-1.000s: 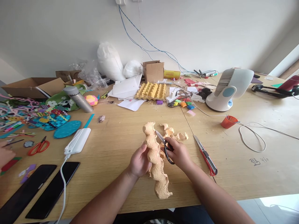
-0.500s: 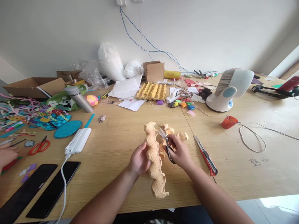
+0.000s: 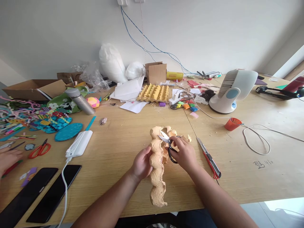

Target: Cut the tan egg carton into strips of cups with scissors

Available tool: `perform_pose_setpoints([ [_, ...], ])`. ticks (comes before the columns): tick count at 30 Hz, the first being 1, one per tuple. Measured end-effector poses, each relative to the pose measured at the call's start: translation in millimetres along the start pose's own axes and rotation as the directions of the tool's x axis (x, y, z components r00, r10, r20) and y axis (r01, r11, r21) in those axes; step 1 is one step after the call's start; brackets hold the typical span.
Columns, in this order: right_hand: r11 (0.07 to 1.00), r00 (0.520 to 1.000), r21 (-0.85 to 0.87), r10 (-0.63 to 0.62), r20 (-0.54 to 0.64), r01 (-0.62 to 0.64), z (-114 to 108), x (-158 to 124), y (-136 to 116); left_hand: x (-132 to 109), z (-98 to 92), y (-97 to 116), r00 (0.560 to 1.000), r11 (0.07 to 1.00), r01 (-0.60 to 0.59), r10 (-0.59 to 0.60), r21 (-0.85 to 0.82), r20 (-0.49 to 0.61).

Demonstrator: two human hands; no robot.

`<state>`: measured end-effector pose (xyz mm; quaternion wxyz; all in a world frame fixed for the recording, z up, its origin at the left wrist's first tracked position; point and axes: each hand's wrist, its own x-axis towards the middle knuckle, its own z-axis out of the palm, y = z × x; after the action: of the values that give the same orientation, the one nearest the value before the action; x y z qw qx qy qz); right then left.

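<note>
My left hand (image 3: pixel 142 163) grips a strip of egg carton (image 3: pixel 156 171) by its left edge, a row of several tan pulp cups running toward me. In my right hand (image 3: pixel 184 154) is a pair of black-handled scissors (image 3: pixel 171 152), blades spread. The blade tips meet the right edge of the strip near its far end; whether they bite into the pulp I cannot tell. Cut-off carton scraps (image 3: pixel 172 131) lie behind and beside the scissors, partly hidden by my right hand. To the right of that hand rests a red utility knife (image 3: pixel 210 160).
A yellow egg tray (image 3: pixel 154 93) sits at the back, near a white fan (image 3: pixel 234 91). An orange cup (image 3: pixel 232 124) stands right. On the left are a power bank (image 3: pixel 79 142), two black phones, orange-handled scissors (image 3: pixel 40 150) and another person's hand (image 3: pixel 9 158).
The strip has turned slightly, its far end shifting right and its near end left. The scissor blades have come to its edge. The other person's hand has moved a little.
</note>
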<state>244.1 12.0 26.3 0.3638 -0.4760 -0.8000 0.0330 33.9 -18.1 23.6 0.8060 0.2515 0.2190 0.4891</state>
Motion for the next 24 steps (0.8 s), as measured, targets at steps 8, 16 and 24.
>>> perform_pose_setpoints([
  [8,0.997,1.000,-0.075,-0.019,-0.001,0.018,-0.7,-0.6,1.2,-0.8,-0.9,-1.9,1.000,0.999,0.028,-0.028,-0.023,0.010],
  [16,0.988,1.000,-0.153,0.006,0.002,-0.006,1.3,-3.3,4.8,0.8,4.4,-3.0,1.000,0.998,0.021,-0.022,-0.058,-0.010],
  [24,0.991,0.991,-0.001,0.134,0.009,-0.134,2.8,-2.3,3.7,0.2,3.5,-0.8,1.000,0.998,0.004,-0.005,-0.058,-0.012],
])
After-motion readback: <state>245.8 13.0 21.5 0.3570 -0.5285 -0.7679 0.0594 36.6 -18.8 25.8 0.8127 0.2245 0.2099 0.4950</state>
